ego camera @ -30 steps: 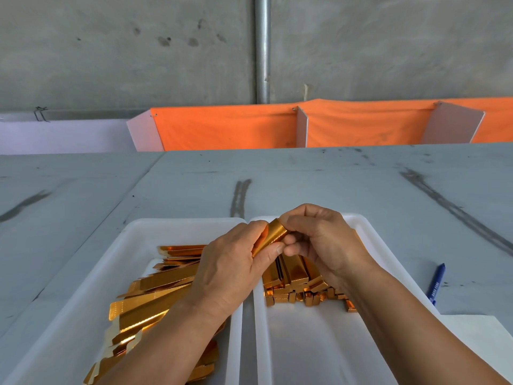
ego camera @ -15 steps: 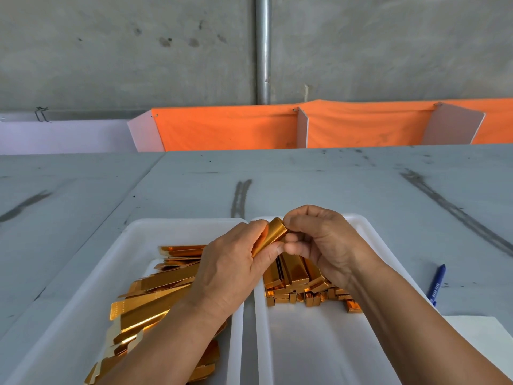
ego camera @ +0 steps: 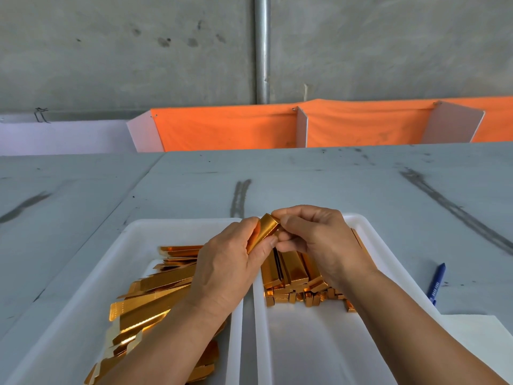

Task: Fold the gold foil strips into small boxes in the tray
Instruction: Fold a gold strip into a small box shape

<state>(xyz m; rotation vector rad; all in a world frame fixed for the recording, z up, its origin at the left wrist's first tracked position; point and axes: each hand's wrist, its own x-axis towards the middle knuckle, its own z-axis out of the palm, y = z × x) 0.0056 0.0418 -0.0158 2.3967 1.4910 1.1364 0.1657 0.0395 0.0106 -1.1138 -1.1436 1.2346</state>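
A partly folded gold foil strip (ego camera: 263,230) is held above the gap between two white trays. My left hand (ego camera: 230,262) grips its lower part, thumb and fingers curled round it. My right hand (ego camera: 313,237) pinches its upper end with curled fingers. The left tray (ego camera: 133,245) holds a loose pile of flat gold strips (ego camera: 155,298). The right tray (ego camera: 369,240) holds several folded gold boxes (ego camera: 294,276), packed side by side under my right hand and partly hidden by it.
A blue pen (ego camera: 436,283) lies on the grey table right of the right tray. A white sheet (ego camera: 477,329) sits at the table's near right. Orange cloth panels (ego camera: 227,129) stand behind the table's far edge, below a concrete wall with a metal pipe (ego camera: 262,48).
Both hands stay in place on the strip. The fingers of my right hand have shifted slightly on its upper end; the strip's tilt is nearly the same.
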